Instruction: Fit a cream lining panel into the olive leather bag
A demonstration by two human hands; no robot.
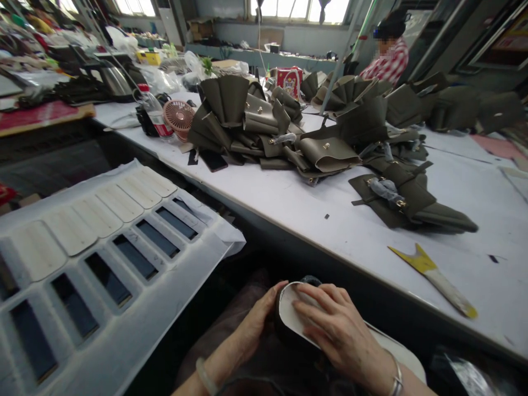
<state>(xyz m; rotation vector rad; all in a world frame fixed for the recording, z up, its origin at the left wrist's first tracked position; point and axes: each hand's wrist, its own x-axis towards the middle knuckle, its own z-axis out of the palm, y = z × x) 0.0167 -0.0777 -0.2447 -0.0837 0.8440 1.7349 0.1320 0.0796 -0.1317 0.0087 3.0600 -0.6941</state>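
Note:
In my lap is a dark bag part with a pale, rounded panel (290, 309) facing up inside its dark rim. My left hand (259, 314) is closed on the left side of this part, thumb along the rim. Across the pale panel lie the outstretched, slightly spread fingers of my right hand (344, 327), pressing its surface. The lower end of the part is hidden behind my right hand. Beyond my right wrist shows another pale piece with a rounded corner (406, 352).
At left, a white-covered board (181, 297) carries pale rounded panels (119, 201) and several dark strips (108, 278). On the white table (289, 220) are olive bag pieces (330, 151), a yellow-ended scraper (437, 280), a pink fan (181, 116) and a phone (213, 160). A person (388, 55) is behind.

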